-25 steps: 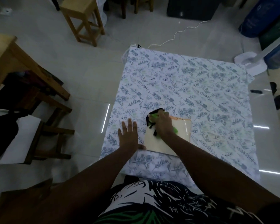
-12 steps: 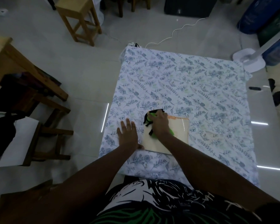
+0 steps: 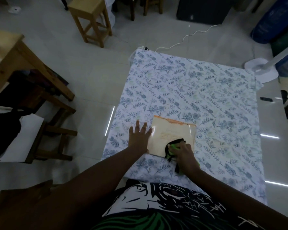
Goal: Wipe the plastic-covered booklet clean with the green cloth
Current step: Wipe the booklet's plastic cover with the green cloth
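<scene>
Booklet (image 3: 171,136) flat near table's (image 3: 206,97) near-left corner, on floral cloth. Green cloth (image 3: 173,147) pressed on its near-right part, bunched under right hand (image 3: 184,155), fingers closed over it. Left hand (image 3: 140,138) spread flat, released, at booklet's left edge.

You are looking down on a pale glossy tiled floor (image 3: 93,77) that catches thin bright streaks of light in a dim room. A floral sheet (image 3: 198,97) lies spread across it, with a wooden stool (image 3: 91,19) and a wooden table (image 3: 15,62) off to your left. A white cable (image 3: 186,37) snakes toward the sheet's far edge, and a white fan base (image 3: 261,70) stands at your right beside blue containers (image 3: 276,20).
</scene>
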`<state>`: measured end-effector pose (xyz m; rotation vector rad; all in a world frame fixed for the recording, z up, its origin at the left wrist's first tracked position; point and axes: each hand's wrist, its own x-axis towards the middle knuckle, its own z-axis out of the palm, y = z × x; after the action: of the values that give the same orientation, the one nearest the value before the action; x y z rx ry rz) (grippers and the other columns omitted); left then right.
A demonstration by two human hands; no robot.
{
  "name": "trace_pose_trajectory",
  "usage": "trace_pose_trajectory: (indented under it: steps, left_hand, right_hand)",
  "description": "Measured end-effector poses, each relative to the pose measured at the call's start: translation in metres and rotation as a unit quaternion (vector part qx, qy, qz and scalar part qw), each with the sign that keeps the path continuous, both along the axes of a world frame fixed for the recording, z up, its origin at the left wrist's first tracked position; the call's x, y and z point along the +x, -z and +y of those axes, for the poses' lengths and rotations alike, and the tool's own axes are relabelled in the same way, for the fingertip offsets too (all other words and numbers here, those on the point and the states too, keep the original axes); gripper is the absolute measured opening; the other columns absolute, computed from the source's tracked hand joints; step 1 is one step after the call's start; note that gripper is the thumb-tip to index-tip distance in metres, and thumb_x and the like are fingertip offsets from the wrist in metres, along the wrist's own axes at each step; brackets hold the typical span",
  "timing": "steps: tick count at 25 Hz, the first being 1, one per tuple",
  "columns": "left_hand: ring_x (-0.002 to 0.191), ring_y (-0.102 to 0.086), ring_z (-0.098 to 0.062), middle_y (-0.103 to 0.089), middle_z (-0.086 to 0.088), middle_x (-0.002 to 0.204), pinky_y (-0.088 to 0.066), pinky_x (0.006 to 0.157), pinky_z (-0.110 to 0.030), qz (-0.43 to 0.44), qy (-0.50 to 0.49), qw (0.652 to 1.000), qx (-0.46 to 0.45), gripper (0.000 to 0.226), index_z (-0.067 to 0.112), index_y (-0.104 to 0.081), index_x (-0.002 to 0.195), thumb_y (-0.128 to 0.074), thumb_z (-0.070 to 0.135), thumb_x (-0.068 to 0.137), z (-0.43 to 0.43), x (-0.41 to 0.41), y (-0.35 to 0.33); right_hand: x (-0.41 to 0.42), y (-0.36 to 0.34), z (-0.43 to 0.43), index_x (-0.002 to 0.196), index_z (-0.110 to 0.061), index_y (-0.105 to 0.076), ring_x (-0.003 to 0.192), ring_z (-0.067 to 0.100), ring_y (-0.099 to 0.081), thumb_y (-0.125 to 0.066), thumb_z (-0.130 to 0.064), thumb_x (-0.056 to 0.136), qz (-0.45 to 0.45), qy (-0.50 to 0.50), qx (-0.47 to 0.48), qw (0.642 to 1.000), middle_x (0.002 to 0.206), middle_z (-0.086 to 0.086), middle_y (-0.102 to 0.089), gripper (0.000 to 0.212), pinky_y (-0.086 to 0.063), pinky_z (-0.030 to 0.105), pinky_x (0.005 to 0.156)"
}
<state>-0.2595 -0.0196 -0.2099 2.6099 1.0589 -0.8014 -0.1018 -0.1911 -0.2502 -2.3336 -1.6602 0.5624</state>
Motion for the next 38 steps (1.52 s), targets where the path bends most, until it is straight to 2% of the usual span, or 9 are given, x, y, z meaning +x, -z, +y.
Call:
trace_pose_trajectory:
  steps: [6,8,12,15,21,24,26,33,38]
  left_hand:
    - [0.149,0.013,-0.041,0.003,-0.007,0.166,-0.005,0.12,-0.059,-0.003,0.007,1.0,0.006,0.112,0.031,-0.004,0.156,-0.073,0.059,0.072,0.0,-0.001,0.0]
    - [0.149,0.012,-0.041,0.002,-0.007,0.166,-0.006,0.119,-0.058,-0.007,0.007,1.0,0.005,0.112,0.033,-0.003,0.156,-0.074,0.057,0.073,0.001,-0.001,-0.002]
    - [0.149,0.012,-0.041,0.002,-0.006,0.166,-0.005,0.119,-0.058,-0.004,-0.003,1.0,0.005,0.111,0.034,-0.003,0.155,-0.074,0.055,0.073,-0.001,-0.001,-0.005]
    - [0.149,0.011,-0.041,0.0,-0.008,0.166,-0.004,0.12,-0.058,0.002,-0.012,1.0,0.01,0.109,0.031,-0.006,0.156,-0.075,0.052,0.074,-0.003,0.002,-0.007]
    - [0.15,0.003,-0.043,-0.007,-0.015,0.164,-0.006,0.12,-0.058,0.034,0.016,0.998,0.05,0.097,0.019,-0.014,0.155,-0.073,0.044,0.081,-0.007,0.013,-0.009]
    - [0.15,0.001,-0.043,-0.01,-0.018,0.163,-0.007,0.12,-0.059,0.031,0.013,0.998,0.06,0.076,0.015,-0.018,0.154,-0.061,0.029,0.093,-0.009,0.017,-0.009]
    - [0.15,0.0,-0.042,-0.01,-0.018,0.163,-0.007,0.121,-0.058,0.045,0.018,0.997,0.065,0.073,0.014,-0.017,0.154,-0.057,0.027,0.095,-0.009,0.021,-0.009]
    - [0.149,-0.007,-0.043,-0.011,-0.016,0.163,-0.009,0.12,-0.058,0.048,0.024,0.996,0.066,0.086,0.015,-0.014,0.154,-0.065,0.036,0.089,-0.009,0.019,-0.008]
    - [0.148,-0.009,-0.044,-0.009,-0.009,0.164,-0.008,0.119,-0.06,0.039,0.023,0.998,0.04,0.105,0.024,-0.008,0.155,-0.072,0.054,0.077,-0.001,0.009,-0.002]
  right_hand:
    - [-0.009,-0.025,0.071,0.104,-0.018,-0.055,0.101,0.029,-0.052,-0.056,-0.039,0.089,0.01,0.061,0.03,0.998,0.111,0.009,-0.048,0.026,-0.046,0.044,0.09]
    - [-0.015,-0.033,0.116,0.114,-0.016,-0.056,0.111,0.037,-0.048,-0.056,-0.027,0.09,0.093,0.115,-0.003,0.989,0.121,0.017,-0.046,0.026,-0.042,0.05,0.096]
    - [-0.012,-0.018,0.136,0.131,-0.018,-0.053,0.127,0.04,-0.033,-0.049,-0.008,0.091,0.095,0.053,-0.05,0.993,0.138,0.023,-0.039,0.041,-0.029,0.056,0.104]
    - [0.013,-0.012,0.096,0.113,-0.025,-0.057,0.108,0.033,-0.049,-0.053,-0.034,0.092,0.012,0.066,0.021,0.998,0.119,0.014,-0.048,0.022,-0.045,0.047,0.092]
    - [0.076,-0.011,0.025,0.103,-0.014,-0.051,0.099,0.033,-0.051,-0.049,-0.05,0.093,-0.074,0.185,0.006,0.98,0.108,0.011,-0.044,0.037,-0.045,0.043,0.085]
    - [0.058,-0.013,0.007,0.112,-0.013,-0.058,0.104,0.035,-0.047,-0.051,-0.026,0.096,-0.024,0.174,0.014,0.984,0.112,0.019,-0.046,0.021,-0.042,0.047,0.089]
    - [0.042,-0.006,-0.022,0.121,-0.022,-0.057,0.105,0.035,-0.044,-0.055,-0.011,0.092,-0.016,0.131,0.011,0.991,0.113,0.017,-0.049,0.031,-0.044,0.047,0.086]
    - [0.029,-0.003,-0.077,0.119,-0.028,-0.064,0.093,0.026,-0.05,-0.076,-0.012,0.075,-0.062,-0.03,0.04,0.997,0.104,0.006,-0.06,0.048,-0.051,0.036,0.069]
    - [0.06,-0.01,0.003,0.113,-0.023,-0.06,0.103,0.03,-0.047,-0.056,-0.026,0.092,-0.012,0.133,0.009,0.991,0.116,0.013,-0.05,0.022,-0.045,0.044,0.087]
